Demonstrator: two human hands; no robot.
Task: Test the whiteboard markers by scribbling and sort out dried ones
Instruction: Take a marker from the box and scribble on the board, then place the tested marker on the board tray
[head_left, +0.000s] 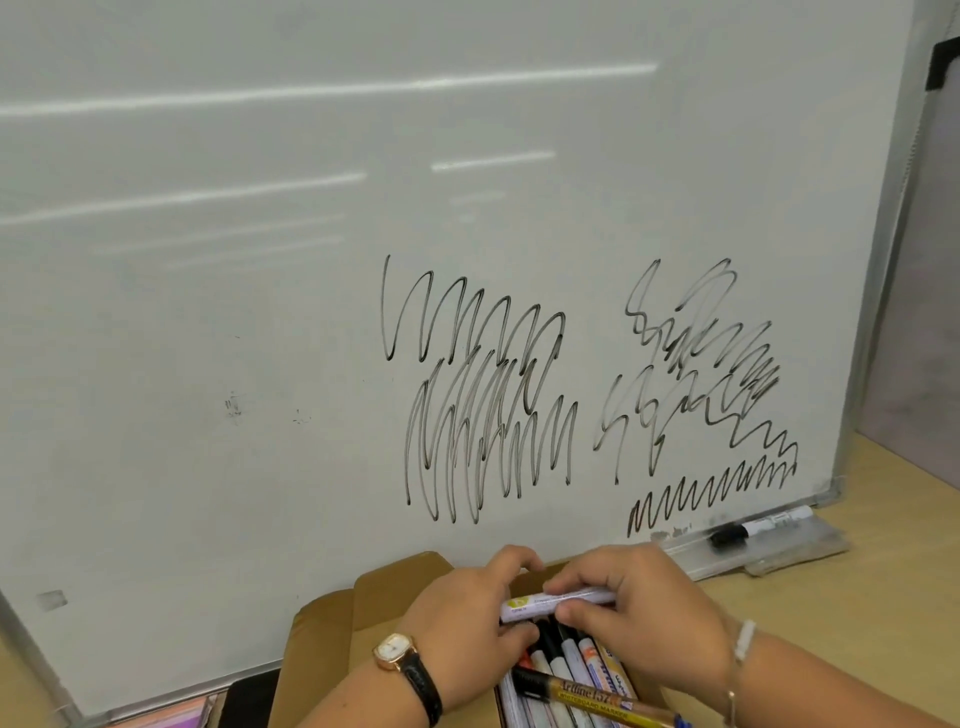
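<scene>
Head view shows both hands over an open cardboard box (332, 623) of markers that stands on the desk (883, 571), just in front of the leaning whiteboard (260, 312). Between them they hold a white marker (558, 603) level above the box. The left hand (467, 613), with a watch (397, 652) on its wrist, curls its fingers round the left end. The right hand (639, 608) pinches the barrel, fingertips on top and thumb beneath. Both ends are covered, so I cannot tell where the cap sits or whether it is on. The step looks like uncapping for a test. To do it well, keep one hand firm on the barrel and pull the cap straight off along the marker's length, not bent sideways, with the tip away from skin and sleeve. Then scribble on bare board left of the black scribbles (493, 405), so a faint line is easy to judge. Keep the cap in the other hand for quick recapping. A black-capped marker (758, 525) lies apart on the tray (675, 548) at the board's foot, perhaps a reject. A gold-labelled marker (597, 699) lies across the others in the box.
</scene>
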